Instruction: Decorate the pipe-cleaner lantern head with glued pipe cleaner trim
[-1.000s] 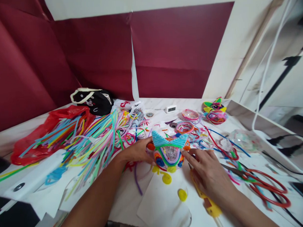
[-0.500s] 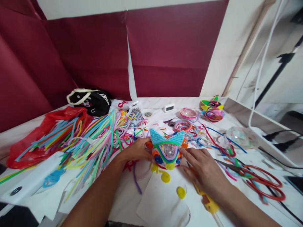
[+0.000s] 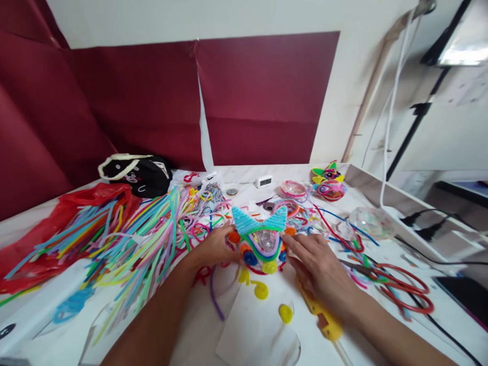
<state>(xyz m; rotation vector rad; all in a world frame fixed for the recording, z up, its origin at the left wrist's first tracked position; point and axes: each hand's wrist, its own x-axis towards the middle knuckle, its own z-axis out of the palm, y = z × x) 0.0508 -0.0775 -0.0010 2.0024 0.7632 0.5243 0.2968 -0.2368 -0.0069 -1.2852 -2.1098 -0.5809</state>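
Between my hands sits a colourful pipe-cleaner figure [image 3: 266,243] with two light-blue pointed ears, a clear plastic window, orange and dark-blue coils and a yellow coil at the bottom. My left hand [image 3: 220,245] holds its left side, the fingertips partly hidden behind it. On the opposite side, my right hand [image 3: 316,260] grips the figure's edge with bent fingers. Under my right wrist lies a yellow glue gun [image 3: 327,321]. In front of the figure are one yellow coil [image 3: 261,291] and another yellow disc [image 3: 286,313], by a white sheet [image 3: 249,332].
A heap of pastel pipe cleaners [image 3: 150,242] and a red plastic bag [image 3: 69,221] spread over the left. Red-handled scissors [image 3: 403,284] lie at right, near a clear plastic dome [image 3: 371,222]. Another finished-looking figure [image 3: 328,182], a small digital clock [image 3: 263,181] and a black pouch [image 3: 139,173] stand farther back.
My view has swung slightly right and upward, so the scene sits farther left and the back wall lower. Both hands stay on the figure, which looks hardly moved on the table.
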